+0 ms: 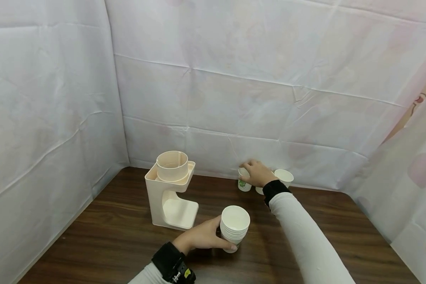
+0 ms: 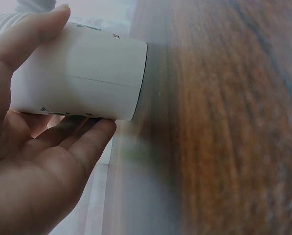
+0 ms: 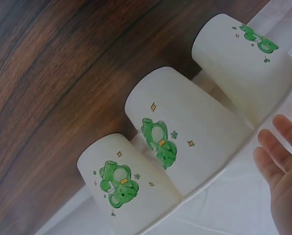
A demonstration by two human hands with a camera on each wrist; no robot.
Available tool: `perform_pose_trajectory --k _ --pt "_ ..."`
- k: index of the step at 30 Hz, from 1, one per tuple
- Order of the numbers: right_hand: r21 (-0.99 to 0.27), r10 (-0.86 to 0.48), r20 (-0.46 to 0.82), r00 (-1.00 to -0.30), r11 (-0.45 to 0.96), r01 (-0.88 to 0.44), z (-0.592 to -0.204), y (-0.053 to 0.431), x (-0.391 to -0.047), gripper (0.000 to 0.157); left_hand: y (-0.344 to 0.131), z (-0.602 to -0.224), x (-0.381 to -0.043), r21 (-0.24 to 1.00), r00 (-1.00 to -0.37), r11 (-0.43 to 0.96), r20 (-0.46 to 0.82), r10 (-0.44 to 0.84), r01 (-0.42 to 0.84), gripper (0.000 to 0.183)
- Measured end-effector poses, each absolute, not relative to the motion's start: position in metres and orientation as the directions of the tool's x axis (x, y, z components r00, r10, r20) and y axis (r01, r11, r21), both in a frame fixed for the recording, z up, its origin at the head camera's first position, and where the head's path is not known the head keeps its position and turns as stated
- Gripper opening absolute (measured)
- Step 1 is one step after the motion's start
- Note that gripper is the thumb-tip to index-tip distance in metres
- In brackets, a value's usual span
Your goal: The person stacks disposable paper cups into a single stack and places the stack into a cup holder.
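Note:
A stack of nested white paper cups (image 1: 235, 218) is near the front of the dark wooden table. My left hand (image 1: 204, 236) grips the stack from its left side. In the left wrist view, the thumb lies over one side of the lowest cup (image 2: 82, 68) and fingers are on the opposite side. At the back, my right hand (image 1: 258, 173) is at the rim of the leftmost of three paper cups (image 1: 244, 186). The right wrist view shows three upright cups with green bear prints, including the middle cup (image 3: 180, 127); the fingers (image 3: 287, 156) extend loosely beyond their rims.
A cream-coloured stand (image 1: 157, 201) with a round holder (image 1: 172, 167) on top is to the left of the stack. The three cups stand in a row close to the white cloth backdrop (image 1: 213, 102). Another cloth (image 1: 56, 138) borders the table (image 1: 120, 228) at left.

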State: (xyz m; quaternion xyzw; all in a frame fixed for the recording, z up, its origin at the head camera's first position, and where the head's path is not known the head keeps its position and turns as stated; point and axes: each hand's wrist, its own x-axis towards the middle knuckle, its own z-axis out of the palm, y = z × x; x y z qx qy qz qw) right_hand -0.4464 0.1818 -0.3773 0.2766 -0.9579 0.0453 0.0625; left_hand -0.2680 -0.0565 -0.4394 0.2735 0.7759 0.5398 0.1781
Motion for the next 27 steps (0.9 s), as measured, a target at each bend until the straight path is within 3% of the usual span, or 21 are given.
perform_pose_trajectory --k 9,27 --pt "-0.015 -0.514 0.139 -0.847 0.854 -0.521 -0.373 0.173 -0.438 0.051 -0.054 -0.441 -0.269 0.932 -0.785 0.272 0.022 0.619 0.240 0.080" --pt "-0.190 -0.511 -0.053 -0.858 0.848 -0.494 -0.355 0.171 -0.441 0.053 -0.055 -0.440 -0.271 0.933 -0.782 0.268 0.023 0.623 0.241 0.079"
